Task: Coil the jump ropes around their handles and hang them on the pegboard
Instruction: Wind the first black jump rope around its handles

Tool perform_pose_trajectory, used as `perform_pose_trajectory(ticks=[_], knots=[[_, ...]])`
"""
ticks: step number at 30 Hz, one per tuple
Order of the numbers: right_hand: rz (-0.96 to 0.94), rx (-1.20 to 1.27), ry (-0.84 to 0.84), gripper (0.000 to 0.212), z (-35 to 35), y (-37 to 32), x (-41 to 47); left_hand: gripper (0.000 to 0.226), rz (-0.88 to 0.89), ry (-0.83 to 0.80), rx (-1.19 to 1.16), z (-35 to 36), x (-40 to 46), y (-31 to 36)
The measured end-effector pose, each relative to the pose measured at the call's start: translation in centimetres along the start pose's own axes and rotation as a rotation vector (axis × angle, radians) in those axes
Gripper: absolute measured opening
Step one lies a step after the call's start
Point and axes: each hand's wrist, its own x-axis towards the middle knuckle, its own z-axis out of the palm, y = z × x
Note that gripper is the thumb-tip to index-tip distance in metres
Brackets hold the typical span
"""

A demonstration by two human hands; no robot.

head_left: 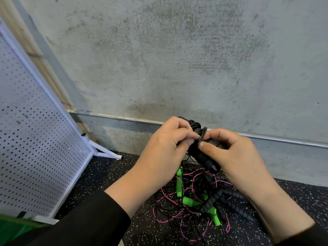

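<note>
Head view, two hands (left hand [165, 144], right hand [230, 153]), one black rope [202, 150]

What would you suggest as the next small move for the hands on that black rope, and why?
Probably tuck the loop pinched by the right hand under the coils, locking the wrap. The left hand grips the black jump rope, its cord already wound around the handles; the pegboard is bare, and a tangled pile waits on the floor.
</note>
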Motion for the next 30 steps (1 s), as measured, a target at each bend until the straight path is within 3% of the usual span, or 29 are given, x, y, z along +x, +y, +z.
perform_pose_trajectory(ticks=[4,9,11,15,18,25,30], knots=[[-0.013,-0.184,-0.004,0.014,-0.2,0.5,0.3,0.020,0.075,-0.028,0.034,0.1,-0.2,0.1],[-0.015,-0.209,0.026,0.014,-0.3,0.1,0.5,0.022,0.042,0.240,0.043,-0.3,-0.6,1.4],[0.008,-0.169,0.025,0.015,-0.2,-0.1,0.3,0.029,0.065,0.274,0.071,-0.6,-0.5,1.3],[0.025,-0.188,0.013,0.017,0.0,0.3,0.2,0.050,0.042,0.024,0.184,-0.2,-0.5,0.7],[0.057,-0.152,-0.021,0.017,-0.2,0.1,0.0,0.049,0.045,-0.064,0.246,0.3,-0.6,0.1],[0.052,-0.199,-0.060,0.017,-0.1,0.1,-0.1,0.031,0.040,0.006,0.231,0.4,-0.1,-0.7],[0.015,-0.211,-0.037,0.015,-0.2,0.2,0.0,0.025,-0.043,0.039,0.056,0.1,0.1,-0.4]])
